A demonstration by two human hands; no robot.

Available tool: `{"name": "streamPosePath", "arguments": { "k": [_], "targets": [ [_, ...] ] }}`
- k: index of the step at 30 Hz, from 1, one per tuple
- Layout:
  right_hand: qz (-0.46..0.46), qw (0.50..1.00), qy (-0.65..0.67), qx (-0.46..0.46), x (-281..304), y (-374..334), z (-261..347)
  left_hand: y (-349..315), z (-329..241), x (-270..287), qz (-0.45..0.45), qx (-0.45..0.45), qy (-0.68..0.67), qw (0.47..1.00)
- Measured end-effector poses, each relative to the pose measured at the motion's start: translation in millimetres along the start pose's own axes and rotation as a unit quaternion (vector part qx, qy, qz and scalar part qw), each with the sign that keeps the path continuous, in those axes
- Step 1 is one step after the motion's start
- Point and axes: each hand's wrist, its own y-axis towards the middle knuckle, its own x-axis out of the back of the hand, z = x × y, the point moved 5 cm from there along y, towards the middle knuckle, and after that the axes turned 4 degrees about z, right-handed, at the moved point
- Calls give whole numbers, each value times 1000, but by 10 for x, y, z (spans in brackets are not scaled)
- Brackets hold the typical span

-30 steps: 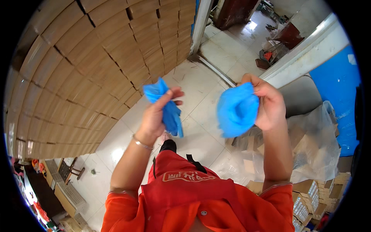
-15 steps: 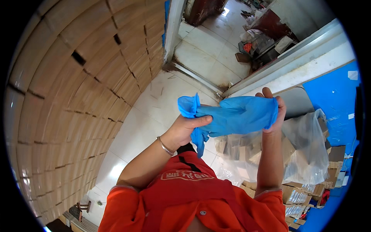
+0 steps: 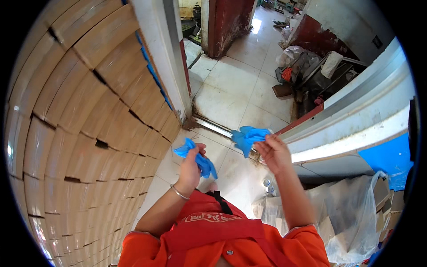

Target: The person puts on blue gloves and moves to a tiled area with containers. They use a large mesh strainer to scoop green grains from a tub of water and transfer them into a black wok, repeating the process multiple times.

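My left hand [image 3: 191, 168] is closed around a crumpled blue disposable glove [image 3: 206, 166], whose cuff end sticks out past the thumb and whose other end hangs below the fingers. In front and to the right, my right hand [image 3: 273, 153] pinches a second blue glove [image 3: 249, 137] by its cuff. That glove's fingers dangle to the left, over the floor by the door sill. The two gloves are apart from each other. Both hands are bare, and a bracelet [image 3: 179, 192] circles my left wrist.
A tall stack of brown cartons [image 3: 89, 133] rises on my left. Ahead is a doorway with a metal sill [image 3: 212, 126] and white floor tiles [image 3: 222, 104] beyond. Clutter [image 3: 307, 71] lies behind the right door frame. Clear plastic sheeting [image 3: 342, 218] covers boxes at lower right.
My right hand has come off the stretched glove, and the hands are apart, each holding one glove. The view has shifted toward the doorway, showing more of the room beyond.
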Motion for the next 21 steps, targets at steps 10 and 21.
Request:
{"name": "streamPosePath", "arguments": {
  "k": [10,21],
  "targets": [
    [-13,996,73,-40,114,1697,507,1667,-58,-1351,181,9,198,963],
    [-70,969,-236,31,-138,3796,1970,4351,-410,-2888,207,141,118,961]
  ]
}}
